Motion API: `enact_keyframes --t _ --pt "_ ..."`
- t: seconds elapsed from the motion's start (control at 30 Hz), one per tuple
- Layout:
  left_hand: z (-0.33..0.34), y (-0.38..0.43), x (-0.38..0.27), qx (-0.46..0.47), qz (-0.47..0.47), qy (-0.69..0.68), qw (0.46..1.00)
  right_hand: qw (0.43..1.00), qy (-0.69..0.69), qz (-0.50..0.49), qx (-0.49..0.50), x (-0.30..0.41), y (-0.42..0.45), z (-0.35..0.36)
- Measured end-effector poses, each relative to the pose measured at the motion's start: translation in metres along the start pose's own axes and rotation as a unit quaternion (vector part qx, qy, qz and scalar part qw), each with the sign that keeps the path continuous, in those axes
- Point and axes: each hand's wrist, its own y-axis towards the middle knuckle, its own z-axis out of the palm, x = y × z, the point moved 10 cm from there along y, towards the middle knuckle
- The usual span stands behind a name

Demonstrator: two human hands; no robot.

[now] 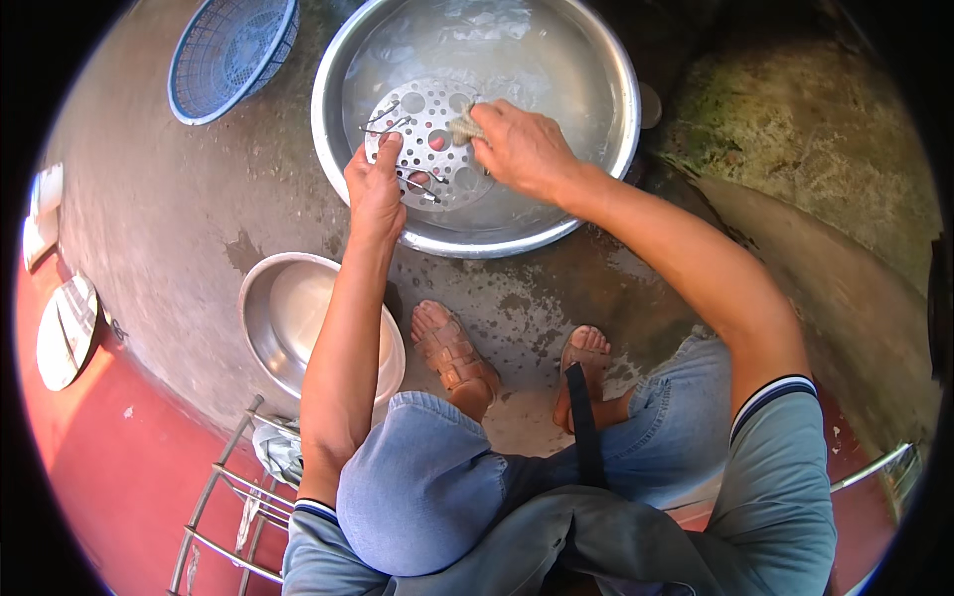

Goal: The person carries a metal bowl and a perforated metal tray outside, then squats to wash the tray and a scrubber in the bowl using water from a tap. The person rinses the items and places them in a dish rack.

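Note:
My left hand (pixel 378 182) grips the left edge of a round perforated metal steamer plate (pixel 440 156), thumb on top and fingers showing through its holes from beneath. Thin bent wire legs (pixel 421 182) stick up from the plate's face. Against the plate's right side, my right hand (pixel 522 145) presses a crumpled beige scrubbing cloth or pad (pixel 466 128). Both hands are over a large round metal basin (pixel 628 112) with cloudy water (pixel 551 71) in it. Part of the plate's right edge is hard to tell from the water.
A blue plastic basket (pixel 231 59) stands at the upper left. Beside my left forearm sits a smaller metal bowl (pixel 279 320). A metal rack (pixel 223 473) is at the lower left, and a round lid-like disc (pixel 67 331) lies near the red floor (pixel 141 469). My sandalled feet rest on wet concrete.

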Motion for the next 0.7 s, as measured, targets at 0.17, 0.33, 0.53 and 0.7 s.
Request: enact_keyframes --t 0.17,0.33,0.53,0.7 --pt "-0.008 0.011 0.003 -0.034 0.012 -0.088 0.996 0.997 -0.028 -0.069 0.028 0.041 -0.030 0.019" --pt "-0.003 0.003 0.000 -0.020 -0.006 -0.144 0.989 0.999 0.012 0.039 0.013 0.023 -0.016 0.012" --pt "0.003 0.008 0.005 -0.002 -0.007 -0.170 0.985 0.998 0.005 -0.058 0.015 0.035 -0.024 0.015" --pt "0.003 0.011 0.006 -0.010 -0.024 -0.192 0.981 0.987 -0.060 -0.144 -0.025 0.066 -0.027 0.017"
